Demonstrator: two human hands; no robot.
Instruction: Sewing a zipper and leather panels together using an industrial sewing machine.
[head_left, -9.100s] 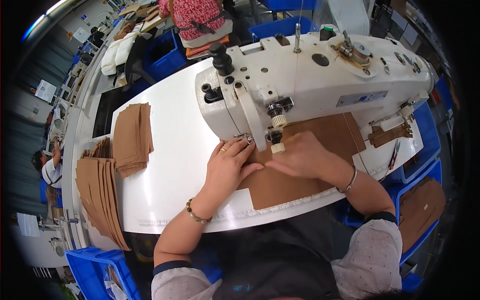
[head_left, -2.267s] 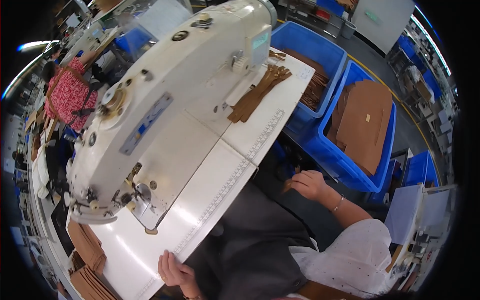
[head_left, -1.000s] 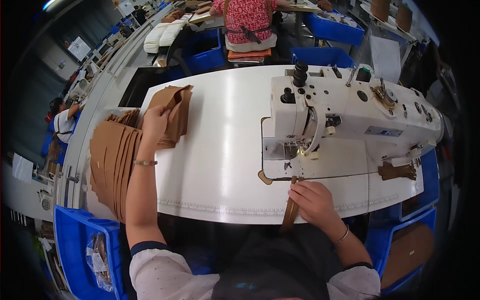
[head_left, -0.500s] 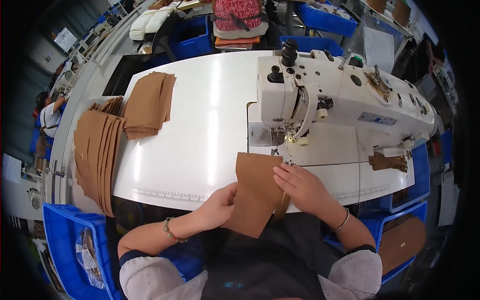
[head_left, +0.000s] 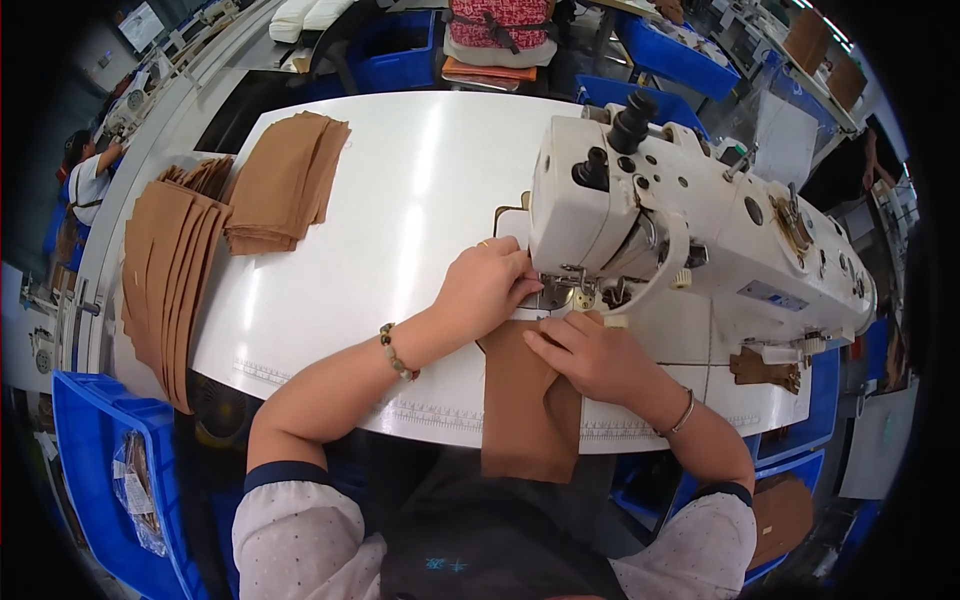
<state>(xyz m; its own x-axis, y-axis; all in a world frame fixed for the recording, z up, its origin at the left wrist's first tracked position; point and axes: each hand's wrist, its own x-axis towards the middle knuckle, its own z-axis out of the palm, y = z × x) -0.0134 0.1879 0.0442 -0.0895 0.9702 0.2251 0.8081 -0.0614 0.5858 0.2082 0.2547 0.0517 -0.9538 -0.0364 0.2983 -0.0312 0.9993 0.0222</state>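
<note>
A brown fabric piece (head_left: 525, 420) runs from the needle area of the white sewing machine (head_left: 640, 200) down over the table's front edge. My right hand (head_left: 600, 358) grips its upper right part, fingers bent over the cloth just below the presser foot. Beside the needle, to its left, my left hand (head_left: 490, 288) has its fingertips pinched together. Whatever lies between those fingertips is too small or hidden to make out. The fabric's top end is partly covered by my hands and the machine head.
Two stacks of brown pieces, a fanned stack (head_left: 170, 280) and a neater stack (head_left: 285, 180), lie on the left. Small brown strips (head_left: 765, 370) rest at the right end of the white table (head_left: 380, 210). Blue bins (head_left: 110, 410) stand at both sides.
Both hands have moved forward, bringing the fabric piece up to the needle. My left hand has let go of the fabric's left edge and moved beside the needle.
</note>
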